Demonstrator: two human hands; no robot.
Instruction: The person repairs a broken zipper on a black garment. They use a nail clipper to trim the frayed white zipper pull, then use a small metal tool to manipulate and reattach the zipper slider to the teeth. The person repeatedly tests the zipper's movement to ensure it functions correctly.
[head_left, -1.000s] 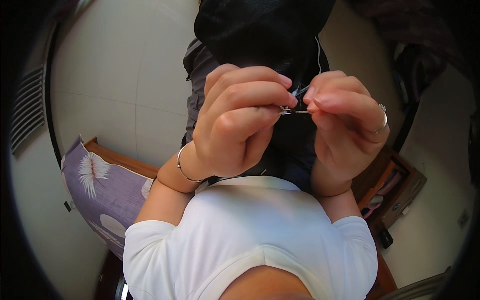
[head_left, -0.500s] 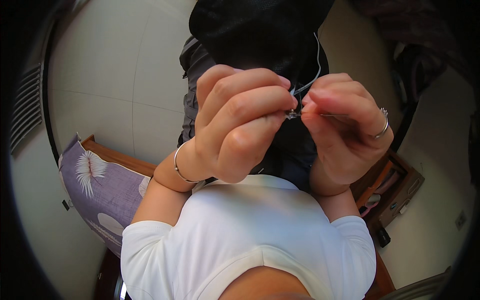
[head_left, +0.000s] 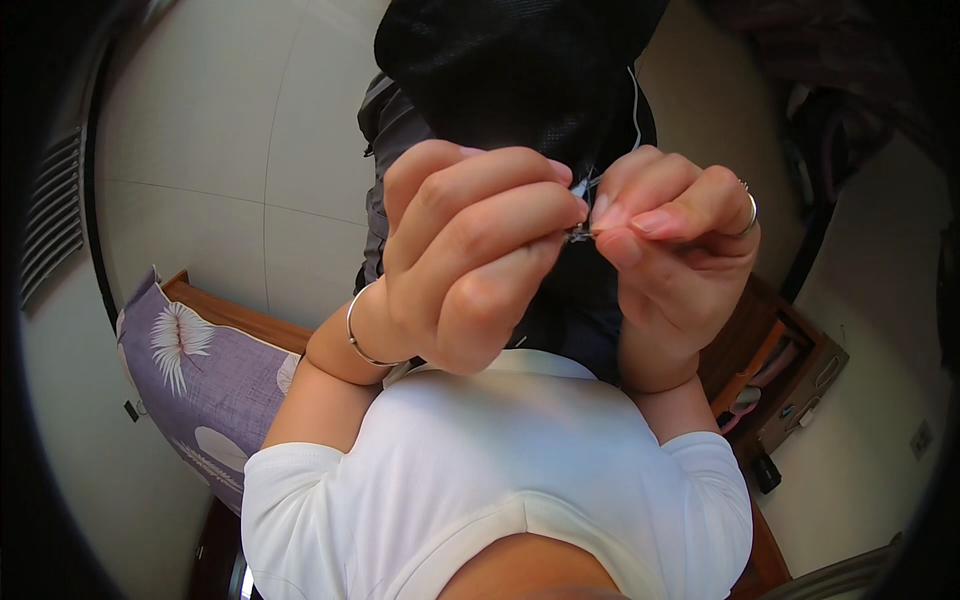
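My left hand point(head_left: 480, 250) is closed in a pinch on a small, shiny, clear-and-silver beadlike piece point(head_left: 578, 236). Facing it, my right hand point(head_left: 680, 245) has thumb and forefinger pressed together right beside that piece. A thin needle was showing from the right fingers a moment earlier; they now cover most or all of it. Pale strands point(head_left: 584, 186) rise between the two hands, and a thin whitish cord point(head_left: 635, 105) hangs behind the right one. The exact shape of the beadlike piece is too small to make out.
Black mesh cloth or bag point(head_left: 520, 70) lies over my lap, above dark trousers. To the left is a purple leaf-patterned cover point(head_left: 200, 370) on a wooden frame. An open wooden drawer point(head_left: 770, 360) with small items stands at the right. Pale tiles point(head_left: 200, 120) form the floor.
My right hand has drawn left, closer to my left fingers, and its fingers have curled in. The needle that stuck out of it is now out of sight. My left hand has barely shifted.
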